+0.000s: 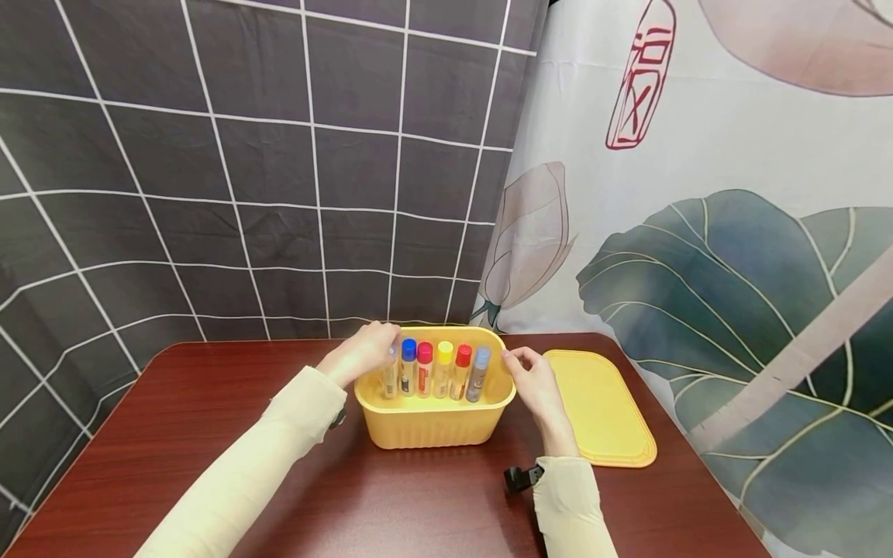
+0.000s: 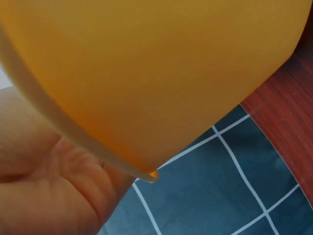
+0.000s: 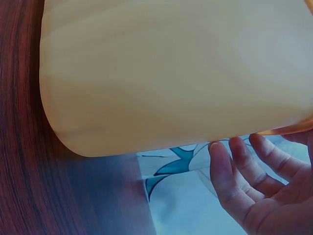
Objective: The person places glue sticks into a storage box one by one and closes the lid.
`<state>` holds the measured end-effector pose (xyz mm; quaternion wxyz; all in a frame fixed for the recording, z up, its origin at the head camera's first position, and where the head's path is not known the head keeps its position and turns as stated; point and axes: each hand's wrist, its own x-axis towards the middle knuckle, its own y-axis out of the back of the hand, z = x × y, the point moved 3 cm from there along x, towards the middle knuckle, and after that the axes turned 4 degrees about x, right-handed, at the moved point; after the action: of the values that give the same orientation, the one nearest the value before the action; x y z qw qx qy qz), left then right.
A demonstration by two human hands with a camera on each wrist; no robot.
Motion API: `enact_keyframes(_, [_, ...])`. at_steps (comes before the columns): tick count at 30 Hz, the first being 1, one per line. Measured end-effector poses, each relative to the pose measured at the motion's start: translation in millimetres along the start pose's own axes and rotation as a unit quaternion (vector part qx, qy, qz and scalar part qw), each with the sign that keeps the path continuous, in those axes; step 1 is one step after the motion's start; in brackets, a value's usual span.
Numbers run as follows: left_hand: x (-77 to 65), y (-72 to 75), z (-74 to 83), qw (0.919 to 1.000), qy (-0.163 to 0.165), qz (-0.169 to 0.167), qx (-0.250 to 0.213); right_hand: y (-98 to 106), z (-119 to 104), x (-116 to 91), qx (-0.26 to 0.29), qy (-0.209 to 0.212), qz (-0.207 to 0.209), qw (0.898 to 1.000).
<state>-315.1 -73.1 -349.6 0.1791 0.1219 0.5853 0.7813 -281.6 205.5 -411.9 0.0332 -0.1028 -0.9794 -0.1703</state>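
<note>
A yellow plastic bin (image 1: 436, 428) stands on the table in the head view, with a row of upright capped tubes inside. My left hand (image 1: 366, 353) reaches over the bin's left rim and pinches the top of the leftmost pale-capped tube (image 1: 390, 380); its fingertips are partly hidden. To the right stand tubes with a blue cap (image 1: 408, 350), pink-red cap (image 1: 425, 353), yellow cap (image 1: 445, 353), red cap (image 1: 463, 356) and grey-blue cap (image 1: 481, 356). My right hand (image 1: 539, 387) touches the bin's right end with loosely bent fingers (image 3: 222, 169).
A yellow lid (image 1: 607, 411) lies flat on the dark red wooden table (image 1: 230, 395), right of the bin. Behind the table hangs a dark grid-patterned cloth (image 1: 265, 163). A white cloth with leaf prints (image 1: 558, 101) hangs along the right side.
</note>
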Motion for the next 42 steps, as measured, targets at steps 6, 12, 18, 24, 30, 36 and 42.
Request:
enact_keyframes(6, [1.8, -1.4, -1.4, 0.9999, 0.012, -0.002, -0.009, -0.6, 1.0, 0.5, 0.005, 0.001, -0.004, 1.000])
enact_keyframes(12, [0.5, -0.8, -0.5, 0.9996, 0.019, -0.009, -0.018, -0.3, 1.6, 1.0, 0.004, 0.005, 0.000, 1.000])
enact_keyframes(18, [-1.0, 0.2, -0.1, 0.9997, 0.016, -0.006, -0.017, -0.2, 0.7, 0.7, -0.001, 0.004, 0.003, 1.000])
enact_keyframes(24, [-4.1, 2.8, 0.4, 0.9994, 0.018, -0.007, -0.028, -0.3, -0.2, 0.3, 0.001, 0.003, 0.003, 1.000])
enact_keyframes(30, [-7.0, 7.4, 2.1, 0.9982, 0.032, -0.014, -0.049, 0.1, -0.6, 0.6, 0.003, 0.005, 0.004, 1.000])
enact_keyframes(36, [-14.7, 16.1, 3.4, 0.9988, 0.030, 0.007, -0.037, 0.2, 0.2, 1.4, 0.002, 0.006, 0.004, 1.000])
enact_keyframes(42, [-27.6, 22.9, 1.4, 0.9977, 0.036, 0.043, -0.038, -0.4, 0.6, 1.2, 0.004, -0.002, 0.001, 1.000])
